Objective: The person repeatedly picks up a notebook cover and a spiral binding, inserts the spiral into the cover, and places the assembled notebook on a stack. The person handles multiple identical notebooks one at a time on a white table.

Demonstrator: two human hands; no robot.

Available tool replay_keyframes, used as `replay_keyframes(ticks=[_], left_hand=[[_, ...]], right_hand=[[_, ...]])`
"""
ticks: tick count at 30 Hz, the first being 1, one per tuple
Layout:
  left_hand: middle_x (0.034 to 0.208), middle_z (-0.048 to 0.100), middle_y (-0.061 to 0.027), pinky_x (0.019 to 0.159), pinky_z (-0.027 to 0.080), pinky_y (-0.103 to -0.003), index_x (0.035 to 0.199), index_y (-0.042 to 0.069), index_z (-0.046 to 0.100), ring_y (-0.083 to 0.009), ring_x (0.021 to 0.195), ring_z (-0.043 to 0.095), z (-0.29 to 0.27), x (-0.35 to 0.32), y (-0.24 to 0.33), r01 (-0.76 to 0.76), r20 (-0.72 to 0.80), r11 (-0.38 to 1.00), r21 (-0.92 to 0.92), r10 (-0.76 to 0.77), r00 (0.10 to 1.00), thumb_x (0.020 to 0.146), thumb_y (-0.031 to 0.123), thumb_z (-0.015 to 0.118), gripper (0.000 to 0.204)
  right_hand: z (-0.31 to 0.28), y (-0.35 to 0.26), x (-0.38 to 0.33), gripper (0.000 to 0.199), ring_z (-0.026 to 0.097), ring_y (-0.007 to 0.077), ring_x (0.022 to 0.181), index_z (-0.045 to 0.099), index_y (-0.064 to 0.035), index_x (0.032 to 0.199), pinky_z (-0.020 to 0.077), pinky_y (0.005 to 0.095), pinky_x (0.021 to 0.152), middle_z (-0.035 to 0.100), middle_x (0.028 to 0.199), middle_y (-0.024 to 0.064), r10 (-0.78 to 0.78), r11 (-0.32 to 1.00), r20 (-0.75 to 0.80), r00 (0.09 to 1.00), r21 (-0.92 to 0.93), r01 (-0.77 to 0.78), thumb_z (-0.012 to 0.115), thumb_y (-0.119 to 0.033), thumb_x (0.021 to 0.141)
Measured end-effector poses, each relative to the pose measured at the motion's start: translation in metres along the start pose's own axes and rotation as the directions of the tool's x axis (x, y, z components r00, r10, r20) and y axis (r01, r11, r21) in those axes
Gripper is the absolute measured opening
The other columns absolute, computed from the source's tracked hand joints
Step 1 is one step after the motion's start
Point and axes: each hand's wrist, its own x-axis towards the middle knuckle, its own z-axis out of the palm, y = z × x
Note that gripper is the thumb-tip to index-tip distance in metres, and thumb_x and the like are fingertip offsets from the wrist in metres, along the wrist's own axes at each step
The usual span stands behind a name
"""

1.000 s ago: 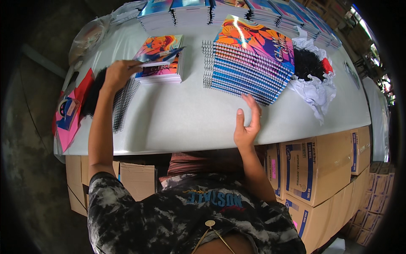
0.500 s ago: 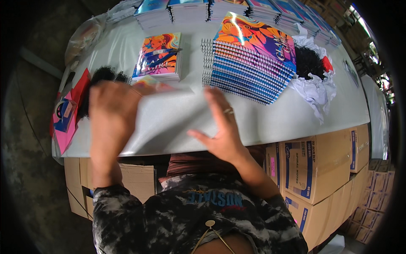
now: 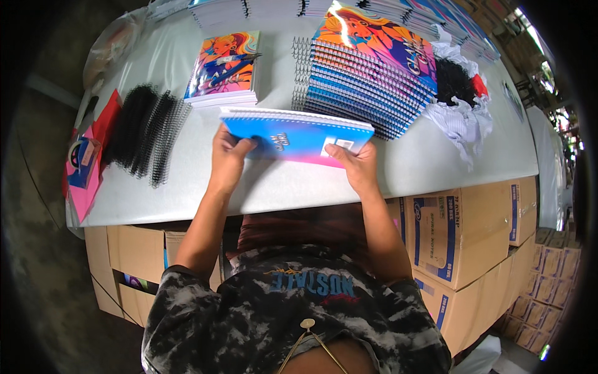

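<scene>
A notebook [image 3: 274, 128] with a blue-to-pink cover is held above the near part of the table, tilted, its row of punched holes along the far edge. No coil shows in those holes. My left hand [image 3: 230, 157] grips its left end, thumb on the cover. At the right end my right hand [image 3: 358, 165] is closed on it too, the thumb beside a white label. Beyond lie a short stack of notebooks [image 3: 223, 98] with a blue-handled tool [image 3: 227, 67] on top, and a fanned pile of coil-bound notebooks [image 3: 367, 84]. Loose black spiral coils [image 3: 134, 131] lie to the left.
At the table's left edge are pink and red sheets [image 3: 93, 181] with a tape roll [image 3: 80, 156]. Crumpled white paper [image 3: 458, 128] surrounds more black coils [image 3: 453, 84] at right. Notebook stacks [image 3: 361, 19] line the far edge. Cardboard boxes [image 3: 483, 230] stand below the table.
Both hands, blurred or spread half a second ago, are now closed on the notebook's two ends. Its blue cover now faces up. The view has shifted slightly, and the left coils are uncovered.
</scene>
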Motion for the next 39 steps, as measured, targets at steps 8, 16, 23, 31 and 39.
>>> replay_keyframes(ticks=[8,16,23,31,39], left_hand=[[0.099,0.057,-0.0059,0.084,0.042,-0.028,0.110,-0.001,0.047,-0.0148,0.091,0.054,0.007,-0.008,-0.024,-0.033,0.065,0.984,0.176,0.022,0.998,0.073,-0.010,0.048,0.039],[0.099,0.057,-0.0097,0.084,0.042,-0.031,0.112,0.001,0.050,-0.0194,0.094,0.054,-0.021,-0.006,-0.005,-0.040,0.235,0.864,0.502,-0.092,0.968,0.075,-0.004,0.053,0.037],[0.101,0.057,-0.0137,0.077,0.046,-0.039,0.108,0.008,0.056,-0.0305,0.091,0.057,-0.129,0.040,0.006,0.292,-0.150,-0.243,0.925,0.472,0.868,0.080,0.033,0.059,0.037],[0.084,0.065,-0.0105,0.071,0.047,-0.037,0.087,0.013,0.068,-0.0286,0.081,0.062,-0.129,0.036,0.062,0.451,-0.476,0.155,0.879,0.324,0.818,0.077,0.044,0.062,0.034],[0.072,0.059,-0.0056,0.059,0.041,-0.023,0.101,-0.002,0.060,-0.0091,0.065,0.053,-0.137,0.044,0.080,0.024,-0.193,0.556,0.831,0.249,0.949,0.088,0.018,0.045,0.028]], right_hand=[[-0.014,-0.015,0.008,0.024,0.057,0.0116,0.089,0.054,0.0014,0.098,0.0475,0.0246,0.078,0.062,0.097,0.0122,-0.060,0.998,0.144,0.988,0.015,0.059,0.067,0.000,0.077],[-0.003,-0.027,0.002,0.028,0.057,0.0088,0.082,0.060,0.0024,0.108,0.0472,0.0232,0.075,0.064,0.091,0.0042,-0.057,0.998,0.183,0.982,-0.020,0.062,0.065,-0.001,0.080],[-0.004,-0.015,-0.001,0.021,0.059,0.0097,0.077,0.063,0.0030,0.103,0.0480,0.0224,0.070,0.066,0.088,0.0057,-0.173,0.955,0.211,0.962,-0.201,0.216,0.063,-0.002,0.082],[-0.001,-0.022,0.004,0.027,0.059,0.0122,0.087,0.061,0.0026,0.107,0.0467,0.0242,0.079,0.064,0.101,0.0119,-0.209,0.971,0.139,0.968,-0.086,0.222,0.064,-0.002,0.081],[-0.005,-0.026,0.010,0.031,0.057,0.0129,0.095,0.059,0.0041,0.110,0.0435,0.0262,0.087,0.062,0.109,0.0115,-0.173,0.965,0.174,0.969,-0.165,0.202,0.064,0.001,0.080]])
